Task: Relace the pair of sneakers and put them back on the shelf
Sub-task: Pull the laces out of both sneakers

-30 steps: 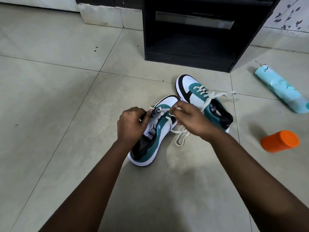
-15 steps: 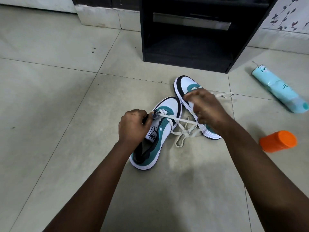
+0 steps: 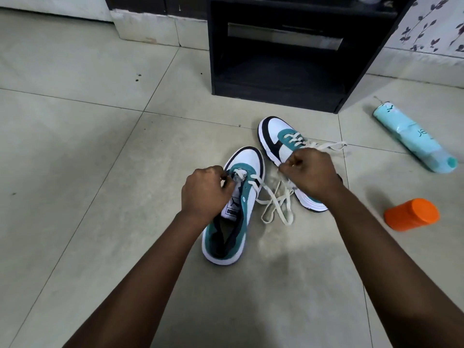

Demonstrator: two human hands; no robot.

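With only its front eyelets threaded, the white-and-teal leather sneaker (image 3: 233,204) lay under the left hand (image 3: 204,190) pinching its cream flat lace (image 3: 272,200), the right hand (image 3: 310,172) pinching the lace's free end, the black wooden shelf (image 3: 276,94) beyond unfilled.

I'm looking down at a pale tiled floor (image 3: 75,146) with thin dark grout lines and a few dark specks. Ahead stands a black shelf unit (image 3: 283,59), its lower bay open. To its right, floral-patterned wall (image 3: 431,28); to its left, a white tiled plinth (image 3: 150,31).
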